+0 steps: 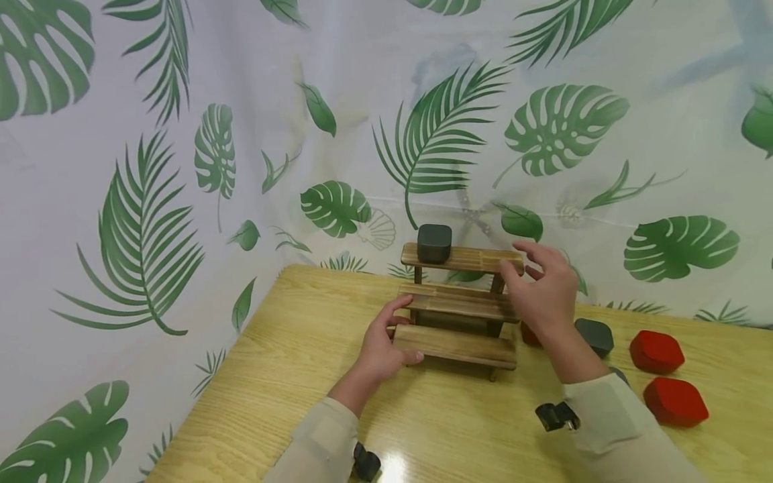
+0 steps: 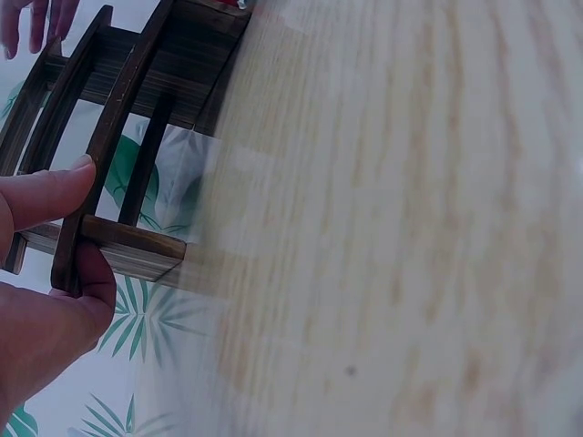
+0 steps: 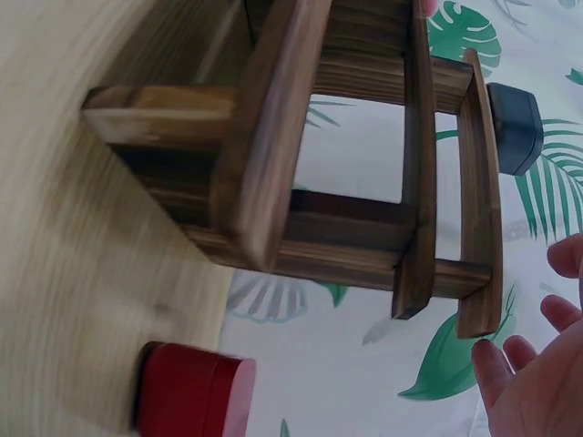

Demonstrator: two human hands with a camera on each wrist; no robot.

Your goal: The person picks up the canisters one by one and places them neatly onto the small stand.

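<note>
A three-tier wooden display stand [image 1: 459, 303] stands on the table near the patterned backdrop. My left hand [image 1: 383, 345] grips its left end around the lowest tier; in the left wrist view, thumb and finger of the left hand [image 2: 46, 319] pinch the tier's end. A dark rounded block [image 1: 435, 243] sits at the left of the top tier. My right hand [image 1: 546, 288] is raised at the top tier's right end, fingers parted and loosely bent. In the right wrist view that hand [image 3: 547, 382] holds nothing, its fingertips just off the wood.
Right of the stand lie two red blocks [image 1: 657, 351] and a dark block [image 1: 594, 337]. Another red block [image 1: 531, 335] is partly hidden behind my right hand, and another dark one behind the sleeve. The leaf-print backdrop [image 1: 338, 154] rises behind the table [image 1: 290, 349].
</note>
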